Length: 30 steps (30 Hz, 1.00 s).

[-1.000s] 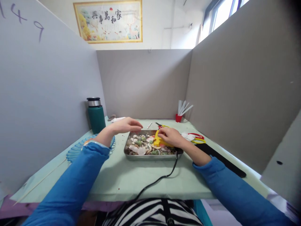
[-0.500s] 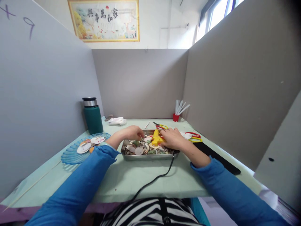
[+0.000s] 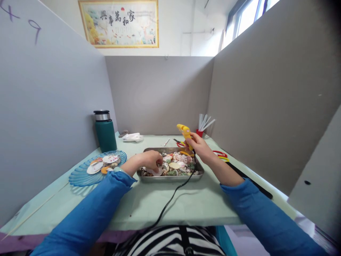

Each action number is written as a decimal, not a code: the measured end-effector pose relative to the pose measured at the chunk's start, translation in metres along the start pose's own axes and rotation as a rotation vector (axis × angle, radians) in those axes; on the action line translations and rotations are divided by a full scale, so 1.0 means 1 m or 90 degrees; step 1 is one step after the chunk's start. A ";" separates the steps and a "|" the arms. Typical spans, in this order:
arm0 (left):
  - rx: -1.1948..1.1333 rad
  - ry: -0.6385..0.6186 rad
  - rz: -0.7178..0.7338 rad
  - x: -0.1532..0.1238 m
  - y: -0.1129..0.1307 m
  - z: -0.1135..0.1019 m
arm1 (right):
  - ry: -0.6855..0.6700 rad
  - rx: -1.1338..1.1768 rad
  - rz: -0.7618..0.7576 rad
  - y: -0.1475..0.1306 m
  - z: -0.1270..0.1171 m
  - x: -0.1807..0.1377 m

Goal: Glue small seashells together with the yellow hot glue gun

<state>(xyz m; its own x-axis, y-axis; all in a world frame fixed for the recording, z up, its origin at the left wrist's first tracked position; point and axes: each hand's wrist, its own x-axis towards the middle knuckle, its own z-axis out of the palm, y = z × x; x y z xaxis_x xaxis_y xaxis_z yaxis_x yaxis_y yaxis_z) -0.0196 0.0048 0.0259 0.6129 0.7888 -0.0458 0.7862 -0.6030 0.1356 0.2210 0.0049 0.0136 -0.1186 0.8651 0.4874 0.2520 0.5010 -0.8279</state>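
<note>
A metal tray [image 3: 199, 172] full of mixed seashells [image 3: 176, 165] sits in the middle of the green table. My right hand [image 3: 199, 147] is closed round the handle of a yellow glue gun [image 3: 184, 131], held up above the tray's far right corner, its black cord [image 3: 170, 201] trailing toward me. My left hand [image 3: 149, 160] reaches into the tray's left end, fingers curled over the shells; what they hold is hidden. A white shell [image 3: 157, 172] lies just under that hand.
A blue shell-shaped plate [image 3: 80, 176] with a few shells lies at the left, a green flask [image 3: 105, 131] behind it. A red cup of white sticks [image 3: 200, 131], scissors [image 3: 220, 155] and a black strip [image 3: 247, 179] are at the right. Grey partitions enclose the table.
My right hand has lifted the glue gun out of the tray and raised it. My left hand has come down from above the tray's rim into the shells at the left end.
</note>
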 end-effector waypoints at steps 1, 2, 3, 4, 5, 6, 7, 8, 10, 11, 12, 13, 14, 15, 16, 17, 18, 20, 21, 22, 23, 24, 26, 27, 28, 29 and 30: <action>0.004 0.001 0.000 0.000 0.001 0.002 | 0.001 0.078 0.032 0.000 0.001 0.000; 0.006 0.002 -0.002 0.000 0.003 0.003 | -0.003 0.136 0.060 0.000 0.003 -0.001; 0.007 0.004 -0.005 0.000 0.004 0.004 | -0.009 0.175 0.080 0.001 0.004 -0.002; 0.005 0.006 -0.010 0.000 0.006 0.004 | -0.011 0.200 0.092 0.002 0.005 -0.002; 0.002 0.007 -0.017 0.000 0.007 0.005 | -0.009 0.218 0.096 0.002 0.006 -0.002; -0.001 0.008 -0.024 0.001 0.007 0.005 | -0.003 0.234 0.096 0.003 0.007 -0.002; -0.003 0.011 -0.031 0.001 0.008 0.005 | 0.000 0.250 0.096 0.004 0.007 -0.002; -0.001 0.016 -0.038 0.001 0.008 0.005 | -0.002 0.265 0.099 0.005 0.007 -0.002; 0.014 0.023 -0.046 0.001 0.007 0.004 | -0.027 0.289 0.123 0.007 0.008 -0.001; 0.024 0.022 -0.046 0.001 0.006 0.003 | -0.045 0.298 0.139 0.008 0.008 -0.002; 0.032 0.021 -0.047 0.001 0.005 0.002 | -0.061 0.305 0.152 0.009 0.009 -0.002; 0.036 0.023 -0.053 0.001 0.004 0.002 | -0.072 0.309 0.157 0.010 0.010 -0.002; 0.040 0.032 -0.064 0.002 0.002 0.001 | -0.077 0.316 0.154 0.010 0.010 -0.003; 0.046 0.050 -0.078 0.004 0.001 0.001 | -0.082 0.325 0.145 0.011 0.011 -0.004; 0.058 0.075 -0.094 0.006 -0.001 0.001 | -0.089 0.339 0.136 0.011 0.012 -0.004; 0.077 0.099 -0.107 0.009 -0.001 0.001 | -0.100 0.355 0.133 0.010 0.013 -0.005; 0.100 0.116 -0.114 0.013 -0.002 0.002 | -0.111 0.373 0.139 0.010 0.013 -0.005; 0.144 0.120 -0.111 0.022 -0.001 0.003 | -0.119 0.396 0.165 0.009 0.015 -0.006; 0.159 0.109 -0.108 0.027 0.000 0.003 | -0.111 0.395 0.175 0.008 0.016 -0.007; 0.168 0.093 -0.105 0.032 0.001 0.003 | -0.097 0.388 0.180 0.008 0.017 -0.007; 0.172 0.077 -0.101 0.036 0.002 0.003 | -0.083 0.380 0.178 0.008 0.018 -0.007; 0.174 0.060 -0.100 0.040 0.003 0.003 | -0.073 0.373 0.173 0.008 0.018 -0.008; 0.179 0.031 -0.099 0.046 0.006 0.003 | -0.072 0.369 0.163 0.007 0.020 -0.009; 0.180 0.022 -0.098 0.048 0.008 0.003 | -0.076 0.372 0.160 0.006 0.020 -0.010; 0.180 0.017 -0.098 0.049 0.009 0.004 | -0.079 0.376 0.158 0.006 0.021 -0.010; 0.179 0.016 -0.098 0.050 0.010 0.005 | -0.081 0.382 0.156 0.005 0.021 -0.010; 0.176 0.018 -0.098 0.050 0.012 0.007 | -0.081 0.389 0.153 0.005 0.020 -0.010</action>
<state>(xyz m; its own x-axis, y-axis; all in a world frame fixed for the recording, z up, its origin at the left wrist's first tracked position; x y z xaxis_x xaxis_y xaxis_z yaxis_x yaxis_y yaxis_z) 0.0209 0.0369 0.0187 0.4850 0.8744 -0.0171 0.8640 -0.4821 -0.1455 0.2038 -0.0009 -0.0013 -0.2490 0.9317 0.2645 -0.2998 0.1856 -0.9358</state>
